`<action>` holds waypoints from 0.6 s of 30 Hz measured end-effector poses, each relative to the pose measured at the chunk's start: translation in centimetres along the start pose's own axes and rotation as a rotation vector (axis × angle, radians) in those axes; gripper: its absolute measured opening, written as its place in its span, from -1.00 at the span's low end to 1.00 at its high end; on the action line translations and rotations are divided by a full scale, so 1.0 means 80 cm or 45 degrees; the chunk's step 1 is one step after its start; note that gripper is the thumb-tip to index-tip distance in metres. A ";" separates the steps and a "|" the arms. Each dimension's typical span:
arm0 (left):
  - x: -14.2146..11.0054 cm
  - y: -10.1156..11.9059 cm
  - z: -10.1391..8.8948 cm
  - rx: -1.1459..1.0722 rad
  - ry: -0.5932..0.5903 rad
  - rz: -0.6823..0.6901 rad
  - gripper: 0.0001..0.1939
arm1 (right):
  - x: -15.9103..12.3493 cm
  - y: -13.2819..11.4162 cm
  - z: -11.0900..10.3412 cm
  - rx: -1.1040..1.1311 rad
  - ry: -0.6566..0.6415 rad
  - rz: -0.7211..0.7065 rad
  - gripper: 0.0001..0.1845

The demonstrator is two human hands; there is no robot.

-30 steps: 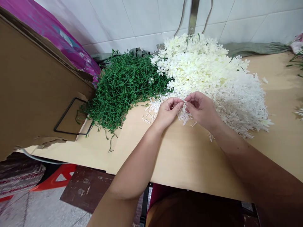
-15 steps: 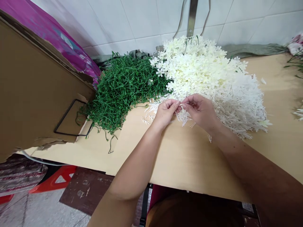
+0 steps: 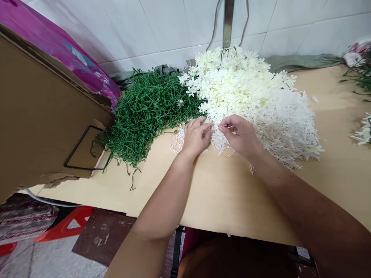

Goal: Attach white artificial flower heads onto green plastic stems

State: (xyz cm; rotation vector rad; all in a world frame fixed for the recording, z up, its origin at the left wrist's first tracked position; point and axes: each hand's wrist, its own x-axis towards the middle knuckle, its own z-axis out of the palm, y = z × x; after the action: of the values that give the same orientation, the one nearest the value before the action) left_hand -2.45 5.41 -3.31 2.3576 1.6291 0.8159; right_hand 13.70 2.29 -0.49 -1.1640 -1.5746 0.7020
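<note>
Many white stems lie on the table below white blossoms, where the left hand, newly parted from the right hand, has fingers spread while the other's thumb and forefinger meet, anything between too small to tell, green stems separating them from a cardboard box.
</note>
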 end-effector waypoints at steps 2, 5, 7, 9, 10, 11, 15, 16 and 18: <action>0.001 -0.001 0.001 0.013 -0.015 -0.005 -0.71 | 0.000 0.000 0.000 -0.018 -0.020 -0.004 -0.95; 0.002 -0.003 0.000 0.001 0.045 -0.015 -0.69 | 0.000 0.000 -0.001 -0.033 -0.027 -0.004 -0.96; 0.003 -0.004 -0.001 -0.055 0.130 -0.015 -0.69 | 0.000 -0.002 -0.001 -0.028 -0.023 -0.005 -0.97; 0.004 -0.005 -0.003 -0.168 0.240 -0.026 -0.72 | 0.000 -0.003 -0.001 -0.008 -0.012 0.004 -0.97; 0.005 -0.005 -0.004 -0.253 0.298 -0.041 -0.74 | 0.001 -0.004 -0.001 0.005 -0.006 0.011 -0.97; 0.006 -0.005 -0.004 -0.357 0.350 -0.068 -0.76 | 0.001 -0.005 -0.001 0.019 0.000 0.021 -0.96; 0.007 -0.006 -0.003 -0.871 0.419 -0.257 -0.71 | 0.001 -0.007 0.000 0.101 -0.009 0.088 -0.95; 0.008 -0.006 -0.003 -0.972 0.406 -0.304 -0.69 | 0.001 -0.006 0.000 0.127 -0.010 0.112 -0.95; 0.008 -0.005 -0.003 -1.089 0.382 -0.369 -0.69 | 0.001 -0.006 0.001 0.173 -0.002 0.155 -0.96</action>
State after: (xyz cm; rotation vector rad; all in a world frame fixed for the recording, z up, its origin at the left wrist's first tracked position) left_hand -2.75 6.12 -3.09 1.4264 1.2752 1.4708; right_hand 13.48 2.20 -0.10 -1.1649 -1.4430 0.8765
